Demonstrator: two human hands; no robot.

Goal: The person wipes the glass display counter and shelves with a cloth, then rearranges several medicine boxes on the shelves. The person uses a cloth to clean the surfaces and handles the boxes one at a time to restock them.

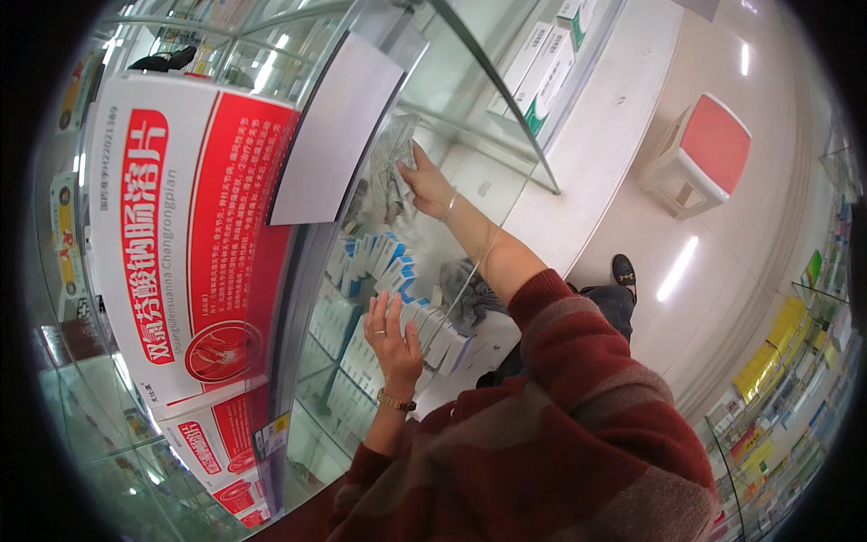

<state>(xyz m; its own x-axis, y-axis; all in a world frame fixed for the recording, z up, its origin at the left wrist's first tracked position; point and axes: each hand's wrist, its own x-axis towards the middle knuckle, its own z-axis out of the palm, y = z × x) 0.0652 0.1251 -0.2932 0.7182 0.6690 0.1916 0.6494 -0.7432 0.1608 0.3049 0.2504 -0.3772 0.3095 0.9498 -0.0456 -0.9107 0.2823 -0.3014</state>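
My right hand (425, 181), with a bangle on the wrist, reaches forward and pinches a crumpled grey cloth (393, 166) beside a glass panel of the display case. Nearer to me is my left hand (396, 339), wearing a ring and a watch. Its fingers are spread and hold nothing, and it is beside rows of small white-and-blue boxes (379, 261); whether it touches them or the glass, I cannot tell. Another crumpled dark grey cloth (467, 295) lies to the right of these boxes, below my right forearm.
A large red-and-white medicine carton (183, 251) stands at left, beside a blank white card (339, 129). A glass pane edge (501, 88) rises near my right arm. White-and-green boxes (542, 81) sit on a shelf beyond. A red-topped stool (714, 146) stands on the floor at right.
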